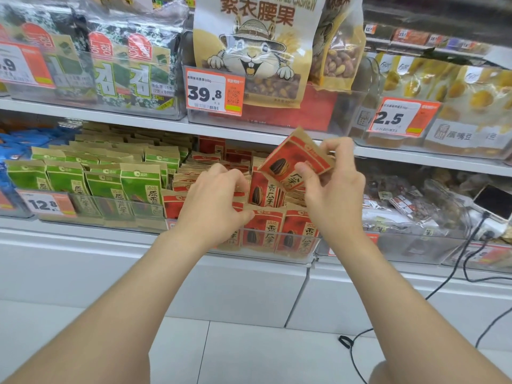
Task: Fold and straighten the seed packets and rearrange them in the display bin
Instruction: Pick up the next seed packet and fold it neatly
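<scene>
A clear display bin on the lower shelf holds several red-and-brown sunflower seed packets standing in rows. My right hand holds one red seed packet tilted in the air above the bin, thumb on its front and fingers pinching its upper right corner. My left hand reaches into the bin's left side, fingers curled around the tops of the packets there and thumb against a front-row packet.
Green seed packets fill the neighbouring bin to the left. Above are seaweed packs, a cashew bag and price tags. A bin of clear bags, a white device and black cables sit to the right.
</scene>
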{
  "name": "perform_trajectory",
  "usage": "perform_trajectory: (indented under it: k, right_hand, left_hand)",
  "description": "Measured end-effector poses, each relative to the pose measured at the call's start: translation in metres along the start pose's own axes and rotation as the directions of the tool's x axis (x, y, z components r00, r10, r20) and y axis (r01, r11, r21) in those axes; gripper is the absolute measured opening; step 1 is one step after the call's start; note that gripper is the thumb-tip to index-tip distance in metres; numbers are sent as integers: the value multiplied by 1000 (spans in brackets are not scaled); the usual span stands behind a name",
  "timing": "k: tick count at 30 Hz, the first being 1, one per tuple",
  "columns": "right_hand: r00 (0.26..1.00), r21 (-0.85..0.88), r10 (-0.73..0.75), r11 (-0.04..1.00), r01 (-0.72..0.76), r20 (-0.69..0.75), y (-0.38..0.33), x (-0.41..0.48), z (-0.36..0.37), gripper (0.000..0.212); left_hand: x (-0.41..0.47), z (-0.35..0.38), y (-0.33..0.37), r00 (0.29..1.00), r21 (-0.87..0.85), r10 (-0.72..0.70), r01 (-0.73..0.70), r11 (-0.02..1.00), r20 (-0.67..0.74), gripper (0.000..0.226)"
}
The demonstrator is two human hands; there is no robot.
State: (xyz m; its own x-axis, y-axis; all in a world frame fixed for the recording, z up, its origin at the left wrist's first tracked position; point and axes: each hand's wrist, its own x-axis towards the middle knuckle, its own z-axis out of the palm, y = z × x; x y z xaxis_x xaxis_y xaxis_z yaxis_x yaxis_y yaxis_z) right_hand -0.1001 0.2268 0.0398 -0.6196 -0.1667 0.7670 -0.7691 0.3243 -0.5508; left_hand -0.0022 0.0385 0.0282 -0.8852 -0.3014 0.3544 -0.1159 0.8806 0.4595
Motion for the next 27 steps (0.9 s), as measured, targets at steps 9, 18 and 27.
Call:
perform_trajectory:
  k: [9,18,27]
  right_hand:
    - [854,-322,47,936,143,518,25,4,28,29]
    - [626,-559,328,801,212,707,19,20,40,55]
    - [857,-546,323,836,-60,401,15,34,70,29]
  left_hand:
    - [11,19,-2,976,361,146,-196,911,161,29]
    - [18,25,-5,969,366,202,-240,899,141,18]
    - [23,24,-11,967,179,227,-244,953,114,22]
